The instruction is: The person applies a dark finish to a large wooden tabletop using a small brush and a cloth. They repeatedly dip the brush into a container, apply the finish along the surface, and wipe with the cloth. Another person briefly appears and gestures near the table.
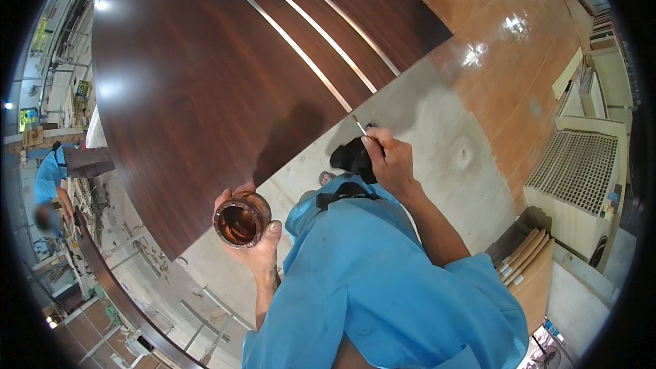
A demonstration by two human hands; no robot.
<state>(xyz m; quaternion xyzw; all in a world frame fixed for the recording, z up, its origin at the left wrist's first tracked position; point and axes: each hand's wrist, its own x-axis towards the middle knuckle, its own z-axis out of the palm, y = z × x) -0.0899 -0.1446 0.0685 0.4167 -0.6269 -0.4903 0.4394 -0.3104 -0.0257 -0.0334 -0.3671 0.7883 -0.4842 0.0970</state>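
My left hand (263, 246) is wrapped round a small open jar (254, 206) with dark brown liquid in it, held at the near edge of a dark wood-grain panel (198, 96). Between the thumb and fingers of my right hand (391, 162) is a thin paintbrush (359, 125), its small tip close to the panel's edge. That tip is near the end of one of three pale metallic strips (311, 63) running across the panel. Whether the tip touches the edge I cannot tell. A black cloth-like thing (350, 158) shows behind my right hand.
Another person in a blue shirt (49, 176) bends over at the far left. On the right stand a pale box with a grid top (577, 164) and several brown boards (526, 260). Metal frame bars (205, 314) and a long curved dark strip (113, 280) are at lower left.
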